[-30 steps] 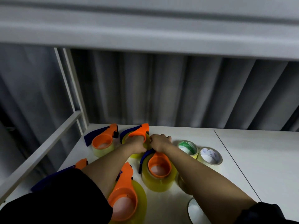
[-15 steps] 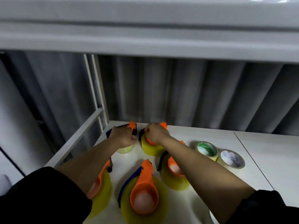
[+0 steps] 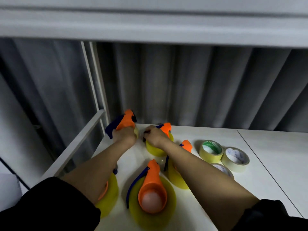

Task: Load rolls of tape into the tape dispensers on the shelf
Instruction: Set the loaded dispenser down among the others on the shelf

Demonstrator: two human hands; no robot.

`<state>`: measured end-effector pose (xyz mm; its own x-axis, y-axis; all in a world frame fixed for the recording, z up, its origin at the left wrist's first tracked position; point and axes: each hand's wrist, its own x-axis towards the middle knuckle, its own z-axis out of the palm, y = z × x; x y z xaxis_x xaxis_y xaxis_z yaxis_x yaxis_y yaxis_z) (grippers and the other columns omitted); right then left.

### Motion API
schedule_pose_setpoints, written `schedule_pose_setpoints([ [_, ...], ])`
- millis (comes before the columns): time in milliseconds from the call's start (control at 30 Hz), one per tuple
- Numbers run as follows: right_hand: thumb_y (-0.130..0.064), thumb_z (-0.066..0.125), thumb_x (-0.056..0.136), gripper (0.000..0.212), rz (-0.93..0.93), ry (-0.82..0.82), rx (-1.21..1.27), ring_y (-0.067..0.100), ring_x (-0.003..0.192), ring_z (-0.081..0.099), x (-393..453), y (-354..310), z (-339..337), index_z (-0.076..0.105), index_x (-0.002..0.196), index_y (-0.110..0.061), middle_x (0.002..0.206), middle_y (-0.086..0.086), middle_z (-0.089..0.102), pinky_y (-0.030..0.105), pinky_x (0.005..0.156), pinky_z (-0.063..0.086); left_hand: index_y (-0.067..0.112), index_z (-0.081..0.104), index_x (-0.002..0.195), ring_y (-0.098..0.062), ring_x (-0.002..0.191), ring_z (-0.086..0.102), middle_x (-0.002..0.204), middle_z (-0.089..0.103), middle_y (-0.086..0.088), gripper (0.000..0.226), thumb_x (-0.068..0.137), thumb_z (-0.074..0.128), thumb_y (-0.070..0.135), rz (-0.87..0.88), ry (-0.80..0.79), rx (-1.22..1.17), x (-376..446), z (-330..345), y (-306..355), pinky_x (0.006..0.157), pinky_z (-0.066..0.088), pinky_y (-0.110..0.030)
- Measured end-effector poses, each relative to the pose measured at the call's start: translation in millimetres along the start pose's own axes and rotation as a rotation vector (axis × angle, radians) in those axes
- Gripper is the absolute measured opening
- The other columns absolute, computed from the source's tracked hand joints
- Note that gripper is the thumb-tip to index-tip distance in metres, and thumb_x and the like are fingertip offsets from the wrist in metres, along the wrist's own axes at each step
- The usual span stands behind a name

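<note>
Several orange tape dispensers with navy handles sit on the white shelf (image 3: 208, 134), most with yellow tape rolls in them. My left hand (image 3: 124, 137) grips the far-left dispenser (image 3: 125, 122), which is tilted up off the shelf. Just to its right, my right hand (image 3: 154, 136) curls over the back-middle dispenser (image 3: 166, 127) and its yellow roll (image 3: 156, 150). Another loaded dispenser (image 3: 152, 189) lies near me between my forearms. One dispenser (image 3: 186, 145) is partly hidden by my right forearm, and another (image 3: 107, 195) by my left.
Three loose tape rolls lie to the right: a green-cored one (image 3: 210, 149), a white-cored one (image 3: 235, 158), and a third (image 3: 222, 169) half behind my right arm. A white rail (image 3: 73, 147) borders the shelf's left side. An upper shelf board (image 3: 150, 27) hangs overhead; grey curtain behind.
My left hand went from the back-middle dispenser to the far-left one and tipped it upward. My right hand stayed on the back-middle dispenser. The view swung left.
</note>
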<state>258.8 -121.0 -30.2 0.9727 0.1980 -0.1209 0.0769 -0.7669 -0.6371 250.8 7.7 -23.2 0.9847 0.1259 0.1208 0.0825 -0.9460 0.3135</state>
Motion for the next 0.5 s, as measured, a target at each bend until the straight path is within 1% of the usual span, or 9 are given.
schedule_pose_setpoints([
  [67,-0.035,0.046,0.098,0.022,-0.012,0.058,0.227,0.024,0.099,0.054,-3,0,-4,0.049,0.11,-0.016,0.096,0.001,0.058,0.031,0.081,0.039,0.013,0.043,0.13,-0.026,0.092,0.051,0.103,0.055,-0.007,0.037,0.096,0.049,0.026,-0.035,0.026,-0.144,-2,-10,13,0.083,0.034,-0.035],
  [100,-0.036,0.047,0.099,0.025,-0.037,0.088,0.34,0.024,0.104,0.053,-7,0,-8,0.049,0.113,-0.015,0.1,0.0,0.058,0.032,0.085,0.039,0.013,0.043,0.132,-0.028,0.1,0.052,0.11,0.057,-0.009,0.04,0.097,0.047,0.03,-0.017,0.007,-0.197,-7,-17,25,0.088,0.033,-0.034],
  [167,-0.031,0.043,0.103,0.042,-0.076,0.141,0.58,0.021,0.127,0.045,-26,-3,-23,0.041,0.139,-0.01,0.129,0.0,0.049,0.025,0.1,0.033,0.014,0.037,0.141,-0.031,0.116,0.051,0.127,0.055,-0.01,0.048,0.097,0.045,0.032,0.034,0.007,-0.307,-17,-30,49,0.095,0.036,-0.035],
  [233,-0.033,0.042,0.103,0.052,-0.077,0.149,0.793,0.018,0.133,0.042,-47,-1,-42,0.029,0.148,-0.01,0.143,0.0,0.042,0.022,0.105,0.033,0.013,0.032,0.146,-0.029,0.124,0.048,0.139,0.049,-0.012,0.052,0.099,0.044,0.031,0.069,-0.042,-0.553,-24,-37,69,0.099,0.04,-0.034],
  [267,-0.036,0.044,0.102,0.052,-0.088,0.138,0.854,0.018,0.128,0.048,-58,6,-51,0.031,0.147,-0.015,0.14,0.0,0.047,0.026,0.104,0.039,0.01,0.036,0.145,-0.028,0.124,0.05,0.138,0.051,-0.012,0.05,0.099,0.044,0.028,0.103,-0.043,-0.702,-31,-39,80,0.101,0.042,-0.033],
  [300,-0.04,0.045,0.1,0.048,-0.105,0.125,0.895,0.017,0.119,0.056,-71,10,-61,0.036,0.143,-0.019,0.131,-0.001,0.054,0.028,0.096,0.047,0.009,0.042,0.14,-0.025,0.12,0.054,0.133,0.056,-0.011,0.044,0.1,0.045,0.025,0.131,-0.052,-0.831,-42,-43,90,0.097,0.045,-0.029],
  [367,-0.041,0.047,0.1,0.042,-0.137,0.125,0.923,0.01,0.101,0.063,-97,21,-77,0.041,0.138,-0.024,0.116,-0.005,0.062,0.028,0.082,0.052,0.012,0.052,0.125,-0.016,0.103,0.061,0.11,0.064,0.001,0.027,0.1,0.046,0.019,0.155,-0.081,-1.053,-68,-47,110,0.078,0.05,-0.012],
  [400,-0.039,0.047,0.1,0.041,-0.149,0.144,0.938,0.008,0.097,0.064,-107,28,-82,0.041,0.137,-0.024,0.115,-0.005,0.062,0.028,0.079,0.054,0.016,0.054,0.119,-0.012,0.095,0.062,0.101,0.065,0.006,0.021,0.1,0.046,0.019,0.17,-0.104,-1.138,-81,-49,118,0.07,0.049,-0.007],
  [500,-0.033,0.055,0.097,0.045,-0.222,0.221,0.958,0.002,0.099,0.065,-139,49,-94,0.038,0.139,-0.029,0.124,-0.008,0.06,0.03,0.08,0.057,0.019,0.058,0.114,-0.01,0.091,0.066,0.099,0.067,0.006,0.019,0.099,0.048,0.016,0.194,-0.163,-1.329,-117,-46,141,0.07,0.051,-0.012],
])
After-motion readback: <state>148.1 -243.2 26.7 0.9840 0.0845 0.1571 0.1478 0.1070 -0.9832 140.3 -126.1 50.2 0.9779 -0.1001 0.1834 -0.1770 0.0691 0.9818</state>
